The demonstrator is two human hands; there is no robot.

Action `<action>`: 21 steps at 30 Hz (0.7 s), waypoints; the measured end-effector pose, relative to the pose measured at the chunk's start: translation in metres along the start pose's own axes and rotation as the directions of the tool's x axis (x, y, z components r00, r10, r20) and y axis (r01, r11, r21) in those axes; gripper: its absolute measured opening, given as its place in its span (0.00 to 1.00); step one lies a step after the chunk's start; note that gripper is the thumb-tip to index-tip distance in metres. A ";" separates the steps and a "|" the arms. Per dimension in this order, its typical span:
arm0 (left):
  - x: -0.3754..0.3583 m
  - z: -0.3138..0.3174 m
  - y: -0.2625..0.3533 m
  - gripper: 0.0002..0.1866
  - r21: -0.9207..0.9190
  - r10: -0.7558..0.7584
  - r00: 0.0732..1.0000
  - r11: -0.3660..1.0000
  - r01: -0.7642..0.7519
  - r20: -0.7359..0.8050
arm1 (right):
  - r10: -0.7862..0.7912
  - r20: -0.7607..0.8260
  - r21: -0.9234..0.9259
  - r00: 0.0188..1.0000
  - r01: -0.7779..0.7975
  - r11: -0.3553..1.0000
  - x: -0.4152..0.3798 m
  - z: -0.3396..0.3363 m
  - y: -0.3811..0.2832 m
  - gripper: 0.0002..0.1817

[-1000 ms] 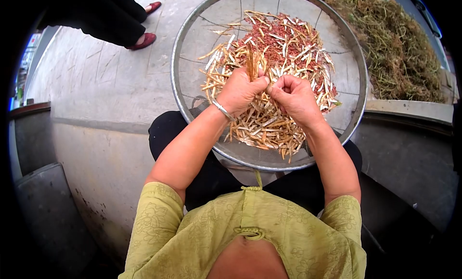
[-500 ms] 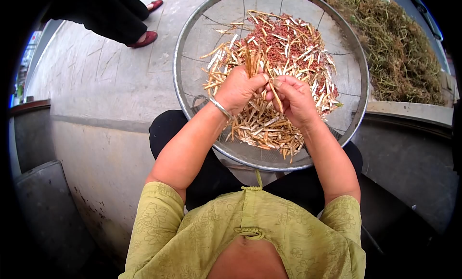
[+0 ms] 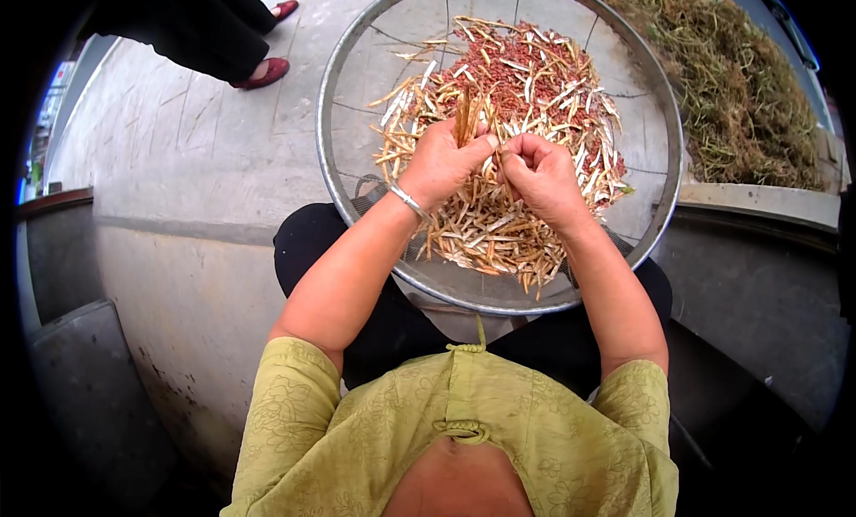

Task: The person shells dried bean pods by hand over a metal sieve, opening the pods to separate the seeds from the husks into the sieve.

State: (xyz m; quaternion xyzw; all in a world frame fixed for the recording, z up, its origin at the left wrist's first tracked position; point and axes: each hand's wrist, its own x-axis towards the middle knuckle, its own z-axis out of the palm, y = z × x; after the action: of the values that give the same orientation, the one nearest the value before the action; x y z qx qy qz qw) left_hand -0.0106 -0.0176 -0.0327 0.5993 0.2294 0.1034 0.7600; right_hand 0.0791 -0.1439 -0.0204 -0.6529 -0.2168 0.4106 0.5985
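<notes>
My left hand, with a bracelet at the wrist, is closed around a small bunch of dry bean pods that stick up past the fingers. Close beside it, my right hand pinches a bean pod between thumb and forefinger, mostly hidden by the fingers. Both hands are over a round metal-rimmed mesh sieve resting across my lap. In it lie loose red beans toward the far side and a heap of split, dry pods nearer me.
Dried bean plants are piled at the upper right behind a low ledge. Another person's red shoes and dark trousers show on the concrete floor at the upper left. A dark panel stands at lower left.
My right hand's fingers have curled in tighter, and the pod that hung below them is now largely hidden. The left hand stays almost in place with its bunch.
</notes>
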 end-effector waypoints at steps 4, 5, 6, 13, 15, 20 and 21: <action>0.000 0.001 0.000 0.05 0.161 0.099 0.995 0.982 -0.097 -0.007 | 0.017 -0.034 -0.013 0.999 -0.017 1.000 -0.002 0.003 0.000 0.05; 0.000 0.001 0.000 0.05 0.175 0.130 0.991 0.977 -0.124 -0.022 | 0.039 -0.048 -0.009 0.998 -0.040 0.999 -0.002 0.003 -0.001 0.06; 0.000 0.001 0.000 0.05 0.175 0.130 0.991 0.977 -0.124 -0.022 | 0.039 -0.048 -0.009 0.998 -0.040 0.999 -0.002 0.002 -0.002 0.06; 0.002 -0.001 -0.001 0.06 0.053 0.031 0.999 0.998 -0.030 -0.016 | 0.148 0.083 0.191 0.986 -0.161 0.968 0.002 0.000 0.002 0.06; 0.003 -0.001 -0.002 0.07 0.049 0.000 0.999 0.999 0.002 -0.039 | 0.143 0.101 0.181 0.984 -0.160 0.970 0.003 0.002 0.002 0.05; 0.007 -0.001 -0.010 0.09 0.071 0.021 0.998 0.997 -0.017 -0.064 | -0.426 0.006 -0.545 0.905 0.361 0.757 -0.001 0.008 0.004 0.02; 0.007 -0.001 -0.010 0.09 0.073 0.022 0.998 0.997 -0.018 -0.064 | -0.497 0.021 -0.636 0.868 0.395 0.663 -0.002 0.008 0.000 0.03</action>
State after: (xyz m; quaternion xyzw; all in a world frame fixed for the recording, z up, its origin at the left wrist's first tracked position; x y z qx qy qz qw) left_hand -0.0061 -0.0168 -0.0439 0.6249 0.2515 0.1220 0.7290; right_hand 0.0718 -0.1409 -0.0193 -0.7688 -0.4460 0.1044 0.4463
